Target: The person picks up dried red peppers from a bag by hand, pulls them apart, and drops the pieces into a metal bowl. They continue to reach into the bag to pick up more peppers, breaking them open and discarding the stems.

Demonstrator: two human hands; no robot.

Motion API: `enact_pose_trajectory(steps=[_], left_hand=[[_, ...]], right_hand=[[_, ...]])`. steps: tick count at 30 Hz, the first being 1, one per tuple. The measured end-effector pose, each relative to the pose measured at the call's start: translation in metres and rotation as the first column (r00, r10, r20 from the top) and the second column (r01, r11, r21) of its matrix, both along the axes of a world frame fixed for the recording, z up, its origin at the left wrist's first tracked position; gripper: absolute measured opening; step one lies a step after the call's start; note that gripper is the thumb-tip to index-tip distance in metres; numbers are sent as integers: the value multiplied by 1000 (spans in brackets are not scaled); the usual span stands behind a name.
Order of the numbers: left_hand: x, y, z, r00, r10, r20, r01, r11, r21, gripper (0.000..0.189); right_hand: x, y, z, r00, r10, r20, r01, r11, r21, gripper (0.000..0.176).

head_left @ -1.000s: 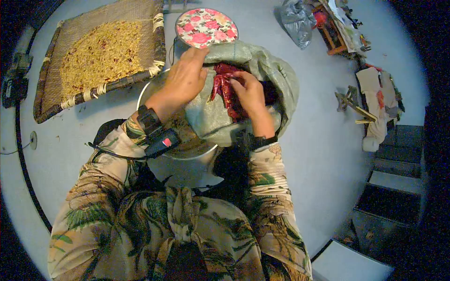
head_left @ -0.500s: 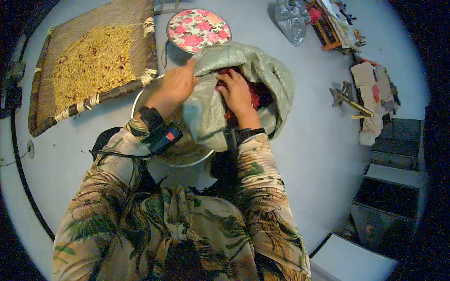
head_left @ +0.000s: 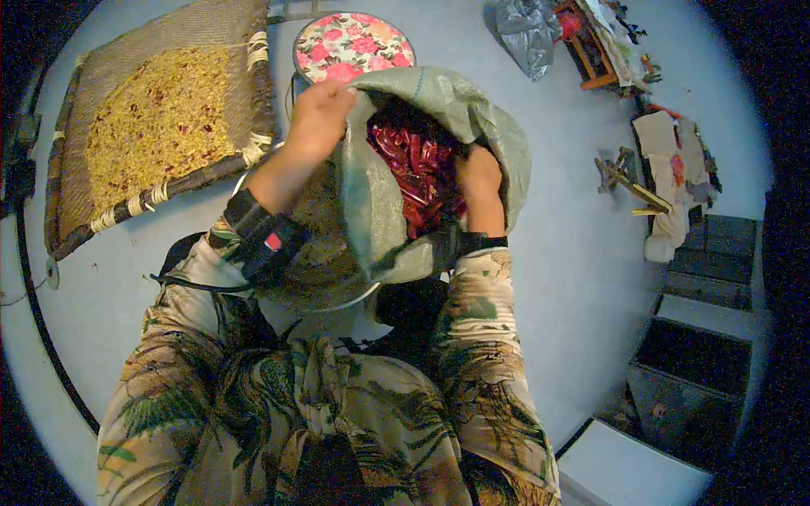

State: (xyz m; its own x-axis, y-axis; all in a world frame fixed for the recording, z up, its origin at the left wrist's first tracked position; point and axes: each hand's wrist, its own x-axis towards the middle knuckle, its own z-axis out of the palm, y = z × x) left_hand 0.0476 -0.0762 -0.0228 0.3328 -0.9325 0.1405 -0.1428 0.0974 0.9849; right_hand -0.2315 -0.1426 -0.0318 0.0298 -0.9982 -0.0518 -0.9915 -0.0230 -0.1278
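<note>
A pale green woven sack (head_left: 371,202) stands with its mouth wide, showing dark red dried pods (head_left: 418,164) that look like chillies. My left hand (head_left: 322,118) is closed on the sack's rim at the upper left. Inside the mouth, at the right, is my right hand (head_left: 481,179); its fingers are blurred and partly hidden, so what they touch cannot be made out. Below and left of the sack is a round basin with a white rim (head_left: 350,299), partly covered by the sack and my left forearm.
At the left lies a framed woven tray (head_left: 72,181) with yellow and red bits. A floral round stool (head_left: 359,42) stands beyond the sack. A grey plastic bag (head_left: 525,38), small wooden stools (head_left: 599,67) and dark steps (head_left: 692,346) are at the right.
My right hand has moved right, from over the pods to the sack's right inner side. The mouth is wider and more pods show. The left hand has shifted slightly left and up.
</note>
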Motion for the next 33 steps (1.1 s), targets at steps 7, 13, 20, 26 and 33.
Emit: enact_pose_trajectory(steps=[7, 13, 20, 26, 33], left_hand=[[9, -7, 16, 940, -68, -334, 110, 988, 111, 22], [13, -16, 15, 889, -78, -450, 110, 993, 45, 20], [10, -15, 28, 898, -77, -433, 133, 986, 99, 18], [17, -19, 26, 906, -104, -410, 142, 988, 62, 24], [13, -31, 7, 845, -148, -514, 104, 988, -113, 17]], right_hand=[[65, 2, -10, 708, 623, 333, -522, 779, -347, 30], [51, -13, -28, 957, 289, 30, -290, 956, 32, 43], [47, -38, 4, 987, 22, 157, -28, 999, 33, 50], [73, -73, -42, 701, 237, 673, -378, 923, 69, 48], [133, -134, -52, 914, 316, 256, -349, 932, 94, 47]])
